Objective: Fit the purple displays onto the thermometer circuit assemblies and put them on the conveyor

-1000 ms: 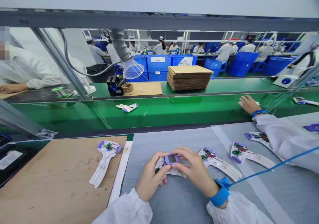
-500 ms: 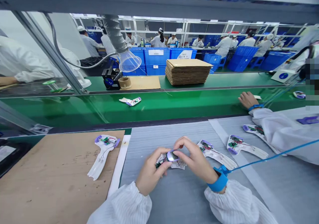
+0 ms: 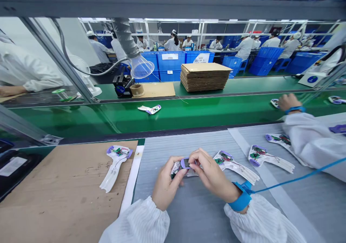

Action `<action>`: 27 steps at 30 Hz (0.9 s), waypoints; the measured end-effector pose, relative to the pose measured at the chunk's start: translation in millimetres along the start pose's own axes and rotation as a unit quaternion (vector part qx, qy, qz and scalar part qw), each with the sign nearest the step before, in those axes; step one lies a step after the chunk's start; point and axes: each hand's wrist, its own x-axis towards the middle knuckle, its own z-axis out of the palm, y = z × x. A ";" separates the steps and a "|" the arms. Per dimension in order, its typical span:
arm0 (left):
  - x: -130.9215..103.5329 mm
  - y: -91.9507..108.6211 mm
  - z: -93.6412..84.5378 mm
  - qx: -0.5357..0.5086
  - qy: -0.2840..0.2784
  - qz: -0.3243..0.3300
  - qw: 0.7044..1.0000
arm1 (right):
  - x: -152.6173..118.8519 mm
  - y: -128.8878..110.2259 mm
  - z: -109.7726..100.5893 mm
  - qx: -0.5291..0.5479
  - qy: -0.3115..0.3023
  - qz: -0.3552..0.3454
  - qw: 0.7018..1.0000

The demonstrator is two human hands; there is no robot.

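In front of me, my left hand point(image 3: 168, 181) is closed around an opened white thermometer-like housing point(image 3: 175, 168) with circuit parts and wires showing. Its purple-framed display point(image 3: 185, 163) faces up between my hands. The fingertips of my right hand point(image 3: 209, 171) pinch the right edge of that display, and they partly hide it. A blue wrist strap point(image 3: 240, 198) with a cord circles my right wrist. Just right of my right hand lies a similar white housing point(image 3: 238, 169) with a green board. Another housing point(image 3: 115, 169) rests on the cardboard sheet at left.
Beyond the grey mat point(image 3: 194, 214) runs a green belt point(image 3: 205, 109) carrying several housings. A co-worker's hand point(image 3: 290, 102) is over the belt at right, by one of them. Stacked cardboard point(image 3: 205, 78), a tape roll point(image 3: 137, 90) and an extraction nozzle point(image 3: 142, 66) stand behind.
The display in my hands has tilted, losing its bright glare, and my right fingers sit closer over its edge. The co-worker's hand and the housing on the belt have shifted right; my view moved slightly.
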 end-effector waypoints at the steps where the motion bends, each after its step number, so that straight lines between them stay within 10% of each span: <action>1: -0.4 -0.4 0.8 0.000 0.013 0.001 1.000 | -0.5 -1.1 1.4 0.001 -0.003 -0.002 1.000; 18: -4.1 -10.1 9.0 0.146 0.191 0.199 0.950 | 4.0 -11.1 30.9 0.071 0.178 0.119 0.974; 27: 2.0 -14.3 14.6 -0.122 0.161 0.035 0.979 | -1.0 -23.5 33.6 0.084 0.179 0.050 0.979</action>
